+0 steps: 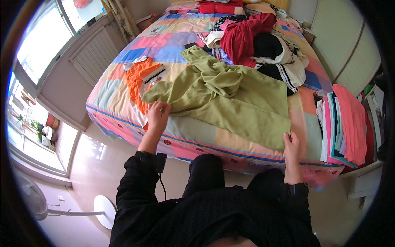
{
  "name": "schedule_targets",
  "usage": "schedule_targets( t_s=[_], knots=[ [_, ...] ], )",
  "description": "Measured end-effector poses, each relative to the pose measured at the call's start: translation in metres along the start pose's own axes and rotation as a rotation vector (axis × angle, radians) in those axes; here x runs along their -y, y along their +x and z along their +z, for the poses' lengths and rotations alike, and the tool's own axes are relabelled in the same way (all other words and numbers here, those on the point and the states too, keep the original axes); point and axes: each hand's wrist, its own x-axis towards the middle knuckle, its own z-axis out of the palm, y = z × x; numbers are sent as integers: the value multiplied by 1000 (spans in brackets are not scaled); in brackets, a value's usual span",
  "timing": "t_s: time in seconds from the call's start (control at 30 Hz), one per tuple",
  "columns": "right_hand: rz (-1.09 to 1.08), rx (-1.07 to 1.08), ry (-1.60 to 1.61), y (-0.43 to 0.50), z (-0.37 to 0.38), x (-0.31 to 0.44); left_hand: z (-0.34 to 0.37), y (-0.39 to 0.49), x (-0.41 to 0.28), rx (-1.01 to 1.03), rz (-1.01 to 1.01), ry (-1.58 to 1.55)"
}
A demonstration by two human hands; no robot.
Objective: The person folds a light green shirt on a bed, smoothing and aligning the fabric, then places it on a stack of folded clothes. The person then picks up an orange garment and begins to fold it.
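A light green garment (228, 102), perhaps wide-legged trousers, lies spread and partly bunched across the near part of the bed. At its lower left, my left hand (158, 113) pinches the edge of the cloth. The near right corner of the hem is between the thumb and fingers of my right hand (292, 144). The middle of the garment is heaped in loose folds, so its full outline is hidden. Just beyond my left hand lies a crumpled orange and white garment (135, 78), partly under the green one.
A patchwork-patterned bedspread (106, 92) covers the bed. Behind the green cloth rises a pile of clothes with a red garment (243, 37). A folded stack of clothes (348, 123) sits at the right corner. A white pedestal fan (77, 213) stands on the floor at left.
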Motion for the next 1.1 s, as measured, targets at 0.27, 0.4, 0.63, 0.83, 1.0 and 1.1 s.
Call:
schedule_targets(
  t_s=[0.27,0.4,0.63,0.83,1.0,1.1],
  knots=[
    [-154,-104,-158,6,6,-7,11,55,27,177,-147,-30],
    [-131,-115,-153,5,4,-10,11,71,48,364,-239,17],
    [-127,-75,-128,10,-7,-11,6,75,59,475,-231,-145],
    [-61,-98,-173,11,-10,-12,-3,70,66,574,-280,-280],
    [-10,-91,-433,-1,-9,10,-20,65,76,631,-235,-491],
    [-43,14,-622,-12,-9,25,-24,62,80,672,-311,-393]
  ],
)
